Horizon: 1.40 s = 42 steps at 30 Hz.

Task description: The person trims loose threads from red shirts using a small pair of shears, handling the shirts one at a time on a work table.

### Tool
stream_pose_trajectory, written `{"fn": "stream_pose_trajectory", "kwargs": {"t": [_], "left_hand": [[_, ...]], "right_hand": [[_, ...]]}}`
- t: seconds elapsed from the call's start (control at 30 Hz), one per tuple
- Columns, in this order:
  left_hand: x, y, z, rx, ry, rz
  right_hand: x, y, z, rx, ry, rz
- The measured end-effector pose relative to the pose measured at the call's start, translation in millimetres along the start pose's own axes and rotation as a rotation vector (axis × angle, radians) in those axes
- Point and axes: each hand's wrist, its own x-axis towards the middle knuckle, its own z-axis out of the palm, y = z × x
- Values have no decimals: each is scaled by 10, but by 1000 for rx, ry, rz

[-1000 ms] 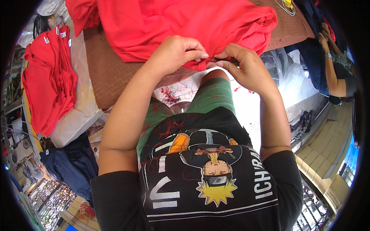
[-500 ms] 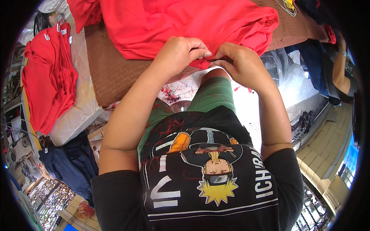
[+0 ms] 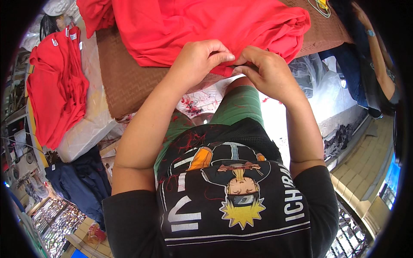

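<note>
A large piece of red fabric (image 3: 180, 30) lies in folds over the brown patterned surface (image 3: 124, 79) in front of me. At its near edge my left hand (image 3: 208, 56) pinches a small bit of the red fabric between thumb and fingers. Close beside it, my right hand (image 3: 260, 64) is closed too, thumb against the index finger, at the same edge. Whether it grips the cloth or a thread there is too small to make out. Both hands hang just above my knee, fingertips almost touching.
A stack of red garments (image 3: 58, 90) with white tags lies on a plastic-covered surface (image 3: 92, 124) at the left, with dark blue cloth (image 3: 81, 180) below. Clear plastic (image 3: 318, 81) hangs at the right. Another person's arm (image 3: 378, 60) is at the far right. Red threads dot my shirt.
My two hands have barely shifted and stay at the fabric's edge. The other person's arm at the far right has risen and stretched upward.
</note>
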Motion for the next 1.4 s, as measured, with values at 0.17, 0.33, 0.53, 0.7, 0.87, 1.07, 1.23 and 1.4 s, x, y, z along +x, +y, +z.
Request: {"fn": "stream_pose_trajectory", "kwargs": {"t": [0.17, 0.33, 0.53, 0.7, 0.87, 1.07, 1.23, 1.4], "left_hand": [[-561, 839, -501, 589, -298, 397], [-779, 1204, -732, 701, -107, 275], [-356, 332, 349, 729, 417, 235], [-88, 5, 354, 735, 617, 325], [-192, 261, -193, 113, 464, 161], [-473, 380, -321, -862, 119, 46], [-538, 338, -336, -849, 160, 52], [-512, 312, -296, -857, 163, 61]], "right_hand": [[-143, 88, -338, 19, 68, 22], [-141, -1, -513, 89, 180, 57], [-18, 73, -137, 40, 161, -29], [227, 248, 44, -7, 240, -72], [567, -196, -310, 358, 284, -142], [801, -122, -122, 505, 123, 19], [638, -260, -88, 261, 444, -276], [366, -577, -140, 236, 325, -246]]}}
